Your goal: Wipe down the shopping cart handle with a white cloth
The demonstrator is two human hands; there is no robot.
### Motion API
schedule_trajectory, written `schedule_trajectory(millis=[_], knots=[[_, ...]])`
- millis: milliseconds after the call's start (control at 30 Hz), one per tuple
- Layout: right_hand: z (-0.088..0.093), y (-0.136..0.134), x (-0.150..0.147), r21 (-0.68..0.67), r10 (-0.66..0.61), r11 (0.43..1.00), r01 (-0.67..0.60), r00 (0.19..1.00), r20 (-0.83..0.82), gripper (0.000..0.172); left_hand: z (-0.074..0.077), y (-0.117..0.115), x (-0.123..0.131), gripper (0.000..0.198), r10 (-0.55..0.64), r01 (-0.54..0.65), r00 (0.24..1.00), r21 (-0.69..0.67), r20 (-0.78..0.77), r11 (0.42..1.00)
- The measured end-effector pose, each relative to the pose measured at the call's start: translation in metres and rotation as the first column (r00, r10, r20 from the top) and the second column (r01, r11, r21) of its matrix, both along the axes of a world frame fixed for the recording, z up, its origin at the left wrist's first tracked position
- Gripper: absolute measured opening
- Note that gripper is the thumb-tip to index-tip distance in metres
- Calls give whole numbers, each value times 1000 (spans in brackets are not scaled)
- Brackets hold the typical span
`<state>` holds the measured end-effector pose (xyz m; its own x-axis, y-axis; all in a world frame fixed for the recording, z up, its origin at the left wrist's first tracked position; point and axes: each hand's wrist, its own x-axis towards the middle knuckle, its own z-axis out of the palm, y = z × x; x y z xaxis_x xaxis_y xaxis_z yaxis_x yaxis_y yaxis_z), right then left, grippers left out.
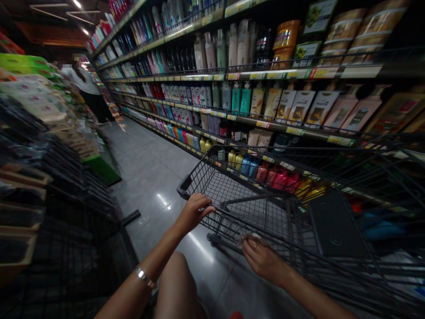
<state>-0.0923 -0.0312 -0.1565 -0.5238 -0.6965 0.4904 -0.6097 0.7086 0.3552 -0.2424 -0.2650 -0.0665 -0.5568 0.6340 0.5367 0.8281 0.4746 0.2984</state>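
A black wire shopping cart (239, 221) stands in front of me, its basket seen from the side. My left hand (195, 210), with a silver band on the wrist, has its fingers curled over the cart's near top rim. Lower and to the right, my right hand (260, 257) is closed, a ring on one finger. It pinches a small crumpled whitish thing (254, 239), a tissue or thin plastic; I cannot make out which. That hand is beside the cart's wire side, on my side of it. A dark panel (335, 223) sits at the cart's right part.
Shelves of shampoo bottles (295, 106) and jars (286, 42) run along the right. On the left are stacked packages (29, 97), a green-sided stand (102, 166) and dark trays (23, 217). A person (88, 88) stands farther down the grey-floored aisle (146, 155).
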Motion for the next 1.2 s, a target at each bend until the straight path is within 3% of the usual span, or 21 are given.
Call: schedule_trajectory(millis=[133,267,400,467,533,567,667,700,733,767,800,900,1033,1200], knots=[[-5,9,6,-24,69,997,-69,998,14,28,-2,0,-1,40,4,-4,1000,-7,-1,1000],[-19,25,22,-54,57,997,-54,997,57,26,-2,1,-1,41,9,-9,1000,-11,-1,1000],[-20,32,42,-173,-67,980,95,985,161,28,-2,1,-2,42,13,-13,1000,-18,6,1000],[-14,30,51,-321,-116,922,215,947,298,35,-2,1,-3,42,13,-13,1000,-23,11,1000],[-5,27,59,-481,-94,809,338,881,463,41,0,0,-2,40,14,-13,1000,-30,16,999],[-2,24,63,-553,-83,725,410,849,521,40,2,-1,-1,39,17,-16,1000,-32,18,999],[2,16,69,-721,-188,363,590,804,564,22,6,2,9,33,46,-45,999,-30,19,999],[0,13,69,-755,-255,259,603,796,548,17,6,5,14,32,57,-57,998,-26,16,998],[-2,10,68,-784,-313,206,585,799,514,15,7,9,20,32,65,-65,998,-20,9,998],[-5,7,67,-808,-356,207,552,812,463,15,6,15,26,34,62,-62,998,-16,-2,998],[-9,4,65,-822,-385,251,512,832,400,16,6,22,32,36,42,-42,999,-15,-19,999],[-24,0,60,-778,-433,450,438,869,239,26,1,41,44,39,-43,41,998,-38,-51,998],[-48,6,56,-605,-406,674,424,897,176,35,-3,52,45,32,-40,40,998,-15,-46,999],[-73,15,62,-494,-352,795,352,931,99,32,-2,50,36,30,-63,63,997,2,-44,998]])
